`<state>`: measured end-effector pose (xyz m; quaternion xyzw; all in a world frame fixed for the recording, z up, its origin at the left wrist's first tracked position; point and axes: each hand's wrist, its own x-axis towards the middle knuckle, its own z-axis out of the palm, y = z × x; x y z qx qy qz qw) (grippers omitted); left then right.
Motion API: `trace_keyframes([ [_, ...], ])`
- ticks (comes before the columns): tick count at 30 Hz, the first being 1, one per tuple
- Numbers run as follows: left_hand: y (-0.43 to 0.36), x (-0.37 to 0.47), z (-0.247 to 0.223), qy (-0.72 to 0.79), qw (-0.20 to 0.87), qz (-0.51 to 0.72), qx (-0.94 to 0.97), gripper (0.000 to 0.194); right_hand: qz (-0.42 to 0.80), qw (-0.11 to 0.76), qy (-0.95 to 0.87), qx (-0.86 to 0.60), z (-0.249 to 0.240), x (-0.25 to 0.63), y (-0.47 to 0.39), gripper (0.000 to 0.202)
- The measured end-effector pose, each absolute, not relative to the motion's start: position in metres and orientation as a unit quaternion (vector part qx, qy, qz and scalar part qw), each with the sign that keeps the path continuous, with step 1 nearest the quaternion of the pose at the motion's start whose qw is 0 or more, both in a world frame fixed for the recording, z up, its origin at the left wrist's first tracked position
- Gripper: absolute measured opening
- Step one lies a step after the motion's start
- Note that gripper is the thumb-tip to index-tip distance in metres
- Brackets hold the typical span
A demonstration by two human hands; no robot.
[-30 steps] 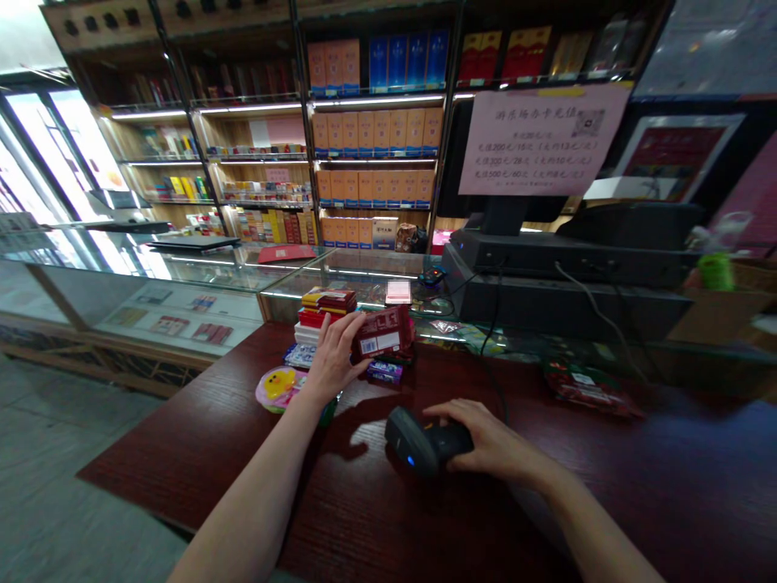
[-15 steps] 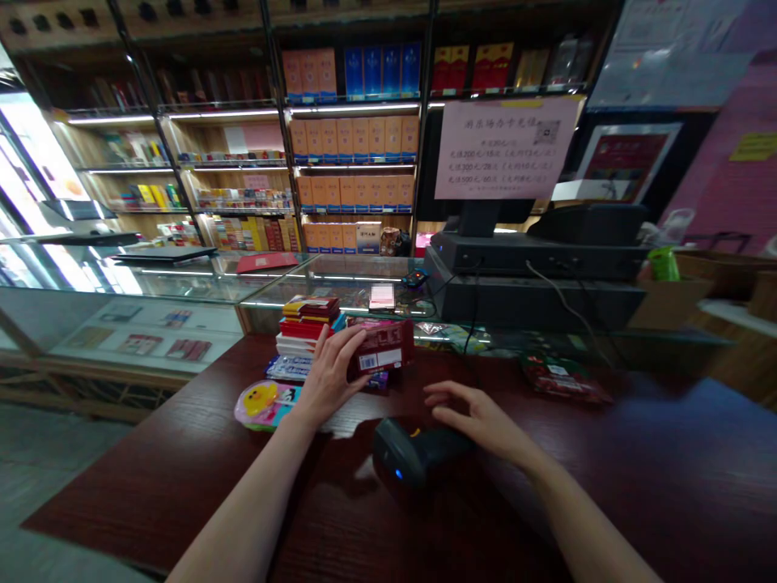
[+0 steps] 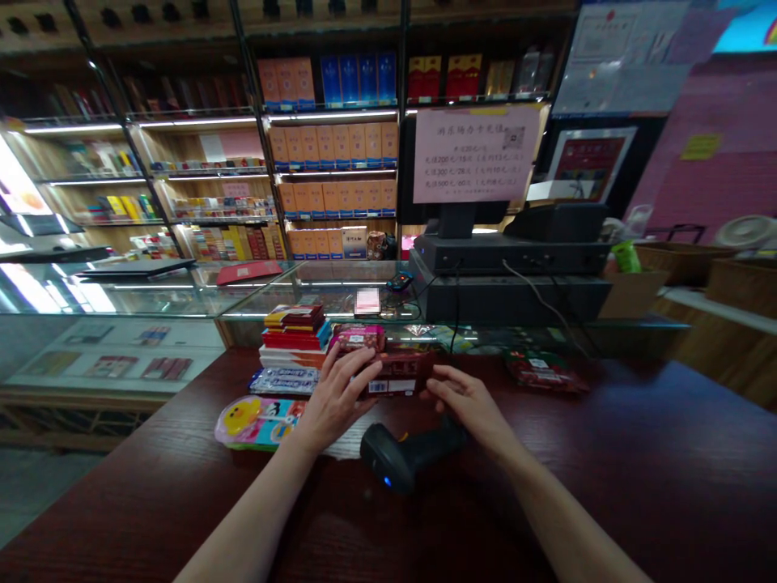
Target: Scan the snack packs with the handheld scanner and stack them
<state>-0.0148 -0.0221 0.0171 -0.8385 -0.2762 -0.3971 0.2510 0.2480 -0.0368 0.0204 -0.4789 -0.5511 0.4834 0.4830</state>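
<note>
Dark red snack packet (image 3: 397, 374), head view: lying low over the dark wooden counter (image 3: 607, 470), in front of a stack of flat boxes (image 3: 295, 334). Left hand (image 3: 336, 398) grips its left end, fingers spread over the top. Right hand (image 3: 467, 405) is at its right end, fingers loosely open; contact cannot be told. Black barcode scanner (image 3: 401, 455) lies on the counter just below both hands. A duck-print package (image 3: 255, 421) lies left.

On the counter (image 3: 607, 486) we see the scanner (image 3: 401, 455) nearest us, the packet (image 3: 397, 374) behind it. The stack (image 3: 295, 336) lies left of the packet, the register (image 3: 503, 275) behind.
</note>
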Motion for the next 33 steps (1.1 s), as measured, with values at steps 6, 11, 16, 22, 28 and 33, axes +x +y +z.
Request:
trace_keyframes([
  [6,-0.024,-0.011,0.019,-0.273,0.246,-0.399,-0.840,0.075,0.466,0.488,-0.565,-0.474,0.020,0.247,-0.037,0.040],
  [11,-0.024,-0.010,0.018,-0.275,0.235,-0.404,-0.840,0.078,0.449,0.491,-0.569,-0.483,0.020,0.247,-0.037,0.038],
  [16,-0.020,-0.011,0.010,-0.307,0.198,-0.440,-0.820,0.085,0.433,0.517,-0.555,-0.488,0.019,0.245,-0.037,0.036],
  [22,-0.019,-0.009,0.009,-0.329,0.167,-0.456,-0.809,0.093,0.432,0.526,-0.541,-0.493,0.017,0.243,-0.037,0.036],
  [28,-0.018,-0.010,0.007,-0.360,0.125,-0.423,-0.822,0.086,0.424,0.539,-0.530,-0.499,0.013,0.245,-0.035,0.037],
  [33,-0.016,-0.012,0.006,-0.365,0.103,-0.430,-0.820,0.067,0.424,0.559,-0.510,-0.497,0.012,0.249,-0.033,0.039],
])
